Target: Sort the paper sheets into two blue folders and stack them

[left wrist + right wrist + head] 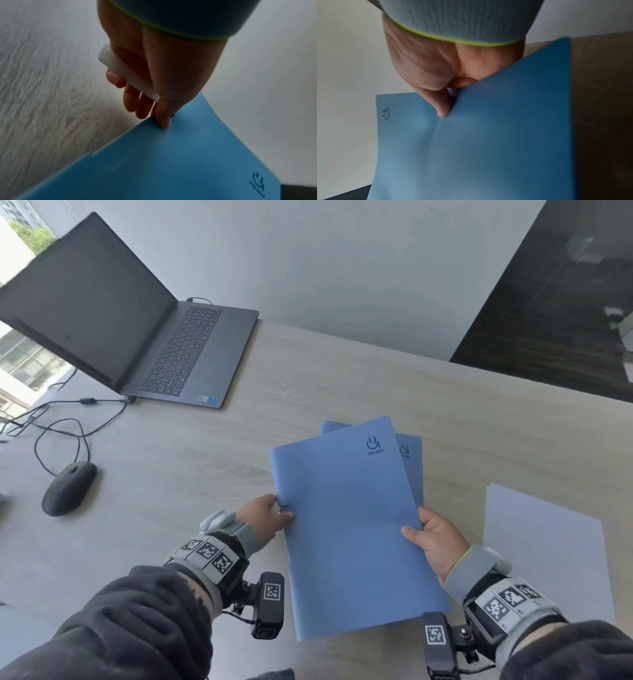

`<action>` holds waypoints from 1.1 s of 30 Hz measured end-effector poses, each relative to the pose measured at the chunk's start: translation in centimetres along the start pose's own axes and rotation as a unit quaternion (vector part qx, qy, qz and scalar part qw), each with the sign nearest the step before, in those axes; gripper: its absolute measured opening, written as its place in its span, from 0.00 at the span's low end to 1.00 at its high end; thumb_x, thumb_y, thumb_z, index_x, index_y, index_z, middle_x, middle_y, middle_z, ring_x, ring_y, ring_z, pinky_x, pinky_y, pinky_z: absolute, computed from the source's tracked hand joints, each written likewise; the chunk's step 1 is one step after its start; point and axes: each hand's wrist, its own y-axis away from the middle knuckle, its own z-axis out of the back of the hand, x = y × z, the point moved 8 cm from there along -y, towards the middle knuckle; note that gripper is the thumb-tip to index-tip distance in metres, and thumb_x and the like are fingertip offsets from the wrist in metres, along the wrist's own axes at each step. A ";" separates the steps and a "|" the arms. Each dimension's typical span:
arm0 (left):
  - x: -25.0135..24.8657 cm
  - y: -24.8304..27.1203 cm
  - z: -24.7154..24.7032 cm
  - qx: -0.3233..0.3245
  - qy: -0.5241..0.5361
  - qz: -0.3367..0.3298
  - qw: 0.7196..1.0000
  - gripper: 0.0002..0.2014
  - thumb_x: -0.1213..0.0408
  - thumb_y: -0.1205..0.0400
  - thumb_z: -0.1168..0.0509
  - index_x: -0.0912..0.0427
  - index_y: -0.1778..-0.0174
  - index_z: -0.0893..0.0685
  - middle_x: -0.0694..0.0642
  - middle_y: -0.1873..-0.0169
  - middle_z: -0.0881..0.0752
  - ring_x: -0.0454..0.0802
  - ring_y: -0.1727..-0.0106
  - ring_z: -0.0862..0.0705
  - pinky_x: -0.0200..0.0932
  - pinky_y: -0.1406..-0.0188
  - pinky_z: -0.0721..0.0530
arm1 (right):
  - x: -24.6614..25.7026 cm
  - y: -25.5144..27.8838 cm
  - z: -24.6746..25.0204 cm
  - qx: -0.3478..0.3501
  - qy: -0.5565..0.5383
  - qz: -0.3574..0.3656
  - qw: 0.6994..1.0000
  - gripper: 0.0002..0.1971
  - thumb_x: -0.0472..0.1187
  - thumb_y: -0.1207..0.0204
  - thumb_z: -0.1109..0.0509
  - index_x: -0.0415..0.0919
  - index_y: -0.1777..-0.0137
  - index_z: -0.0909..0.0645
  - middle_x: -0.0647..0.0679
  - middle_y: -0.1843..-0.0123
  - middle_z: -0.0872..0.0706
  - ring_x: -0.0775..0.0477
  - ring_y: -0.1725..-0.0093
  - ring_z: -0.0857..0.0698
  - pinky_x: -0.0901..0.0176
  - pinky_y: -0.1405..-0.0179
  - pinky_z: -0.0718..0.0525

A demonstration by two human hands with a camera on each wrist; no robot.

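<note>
A blue folder (352,529) marked FOLDER is lifted above the wooden desk (171,474), held between both hands. My left hand (263,518) pinches its left edge, thumb on the cover; in the left wrist view the thumb (163,119) presses the blue folder (171,162). My right hand (431,539) grips the right edge with its thumb on top, as the right wrist view shows the thumb (443,106) on the blue folder (488,142). A second blue folder (411,467) lies flat on the desk, mostly hidden beneath. White paper sheets (544,549) lie to the right.
An open dark laptop (137,337) stands at the back left with cables (61,419) trailing from it. A black mouse (68,487) sits left of the folders. A grey wall rises behind the desk, and a dark floor shows at the upper right.
</note>
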 end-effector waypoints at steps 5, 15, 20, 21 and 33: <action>0.5 -0.2 -1.3 -0.002 0.256 0.041 0.966 0.13 0.62 0.19 0.37 0.55 0.39 0.20 0.59 0.52 0.11 0.61 0.55 0.11 0.60 0.57 0.09 | 0.0 -0.5 -0.8 -0.009 -0.004 0.004 1.000 0.18 0.21 0.21 0.40 0.42 0.48 0.14 0.46 0.53 0.06 0.43 0.54 0.08 0.44 0.51 0.11; 1.6 0.4 -1.6 -0.028 0.438 0.065 0.896 0.18 0.79 0.27 0.37 0.58 0.44 0.17 0.61 0.56 0.10 0.60 0.60 0.13 0.49 0.62 0.14 | -0.8 -1.1 -3.2 -0.028 -0.014 -0.006 0.999 0.18 0.21 0.21 0.41 0.40 0.47 0.15 0.46 0.54 0.06 0.42 0.54 0.08 0.42 0.48 0.13; 3.6 0.6 -1.6 -0.015 0.354 0.061 0.933 0.36 0.65 0.45 0.23 0.54 0.38 0.22 0.59 0.49 0.09 0.61 0.49 0.10 0.64 0.43 0.13 | -1.1 -1.3 -4.8 -0.021 -0.029 -0.019 0.999 0.16 0.23 0.20 0.41 0.39 0.44 0.17 0.42 0.51 0.07 0.37 0.52 0.10 0.38 0.49 0.12; 4.0 0.9 -1.5 -0.012 0.305 0.056 0.950 0.38 0.60 0.46 0.21 0.51 0.38 0.23 0.55 0.49 0.10 0.58 0.49 0.10 0.60 0.44 0.13 | -1.3 -1.5 -5.1 -0.020 -0.026 -0.019 0.999 0.15 0.23 0.20 0.41 0.37 0.41 0.18 0.39 0.47 0.08 0.34 0.49 0.10 0.35 0.47 0.13; 13.1 -2.8 4.6 -0.101 0.237 0.055 0.965 0.42 0.57 0.46 0.19 0.37 0.33 0.23 0.56 0.48 0.08 0.62 0.52 0.08 0.67 0.45 0.12 | -2.9 -1.5 -2.6 -0.042 0.111 -0.112 0.987 0.11 0.43 0.18 0.36 0.47 0.38 0.22 0.44 0.54 0.11 0.45 0.65 0.15 0.60 0.73 0.23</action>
